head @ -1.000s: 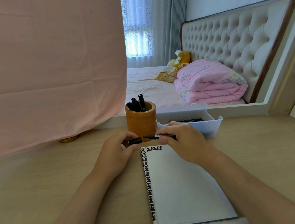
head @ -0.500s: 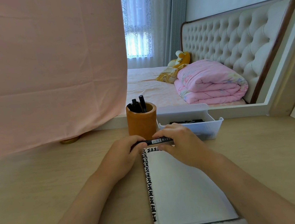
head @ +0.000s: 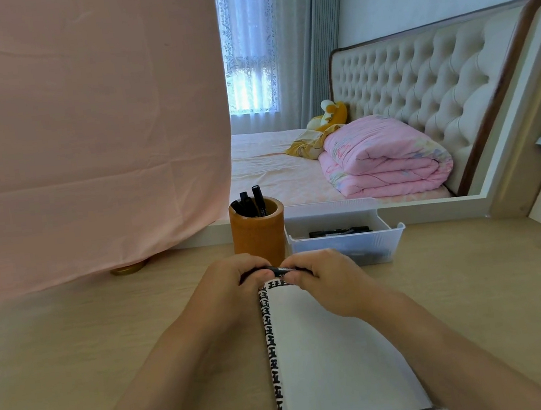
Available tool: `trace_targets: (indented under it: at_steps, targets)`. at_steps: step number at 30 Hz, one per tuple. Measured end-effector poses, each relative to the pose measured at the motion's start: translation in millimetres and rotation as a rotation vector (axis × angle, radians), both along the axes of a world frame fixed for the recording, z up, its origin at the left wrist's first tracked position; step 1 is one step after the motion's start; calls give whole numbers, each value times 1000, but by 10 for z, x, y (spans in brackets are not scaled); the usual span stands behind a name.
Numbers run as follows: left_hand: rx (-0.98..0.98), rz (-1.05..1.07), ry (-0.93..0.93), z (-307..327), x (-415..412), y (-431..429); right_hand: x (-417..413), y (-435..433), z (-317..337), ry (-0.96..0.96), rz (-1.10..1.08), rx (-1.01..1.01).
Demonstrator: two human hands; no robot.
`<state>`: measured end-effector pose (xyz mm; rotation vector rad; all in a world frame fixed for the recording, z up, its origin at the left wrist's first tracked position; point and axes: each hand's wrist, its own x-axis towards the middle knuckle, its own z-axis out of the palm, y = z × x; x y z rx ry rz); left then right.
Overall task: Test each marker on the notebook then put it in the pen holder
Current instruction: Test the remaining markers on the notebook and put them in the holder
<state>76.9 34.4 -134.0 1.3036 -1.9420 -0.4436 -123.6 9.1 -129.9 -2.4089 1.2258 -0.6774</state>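
A person's left hand (head: 228, 285) and right hand (head: 326, 279) grip one black marker (head: 278, 269) between them, just above the top edge of the open notebook (head: 331, 350). We see the marker's long axis running left to right, roughly level and parallel with the desk's near edge. Both its ends are buried in the curled fingers, so we cannot tell which way the tip points. Each hand's fingers and thumb are clamped round the barrel, and only a short stretch with a white label shows.

The notebook lies flat on a pale wooden desk (head: 75, 348), its left margin and top corner filled with black test marks. Just behind the hands stands the brown pen holder (head: 258, 237), already carrying several black markers (head: 250, 202), and right beside it a white plastic bin (head: 391, 229) with more markers (lying flat) inside. A pink cloth (head: 82, 125) hangs over the desk's left side. Beyond it we see a bed with a folded pink quilt (head: 382, 157), a tufted headboard (head: 432, 65) and a curtained window (head: 248, 37).

A second ago we saw the hands set apart, a cap in the left hand, clear of the marker's exposed tip. Since then the hands have closed together until they nearly touch.
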Motion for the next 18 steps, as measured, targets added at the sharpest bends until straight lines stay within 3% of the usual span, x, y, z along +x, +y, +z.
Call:
trace_targets:
  at_steps: [5,8,12,18]
  targets:
    - [-18,28,-3,-38,-17,-6,51,33,35,59,-4,62]
    - [-69,80,102,-2,-38,23,53,61,91,11,-26,63]
    - [-187,199,218,96,-7,8,0,4,246,-230,-111,77]
    - [-166,295,91,389,77,-350,101,-287,727,-552,-286,25]
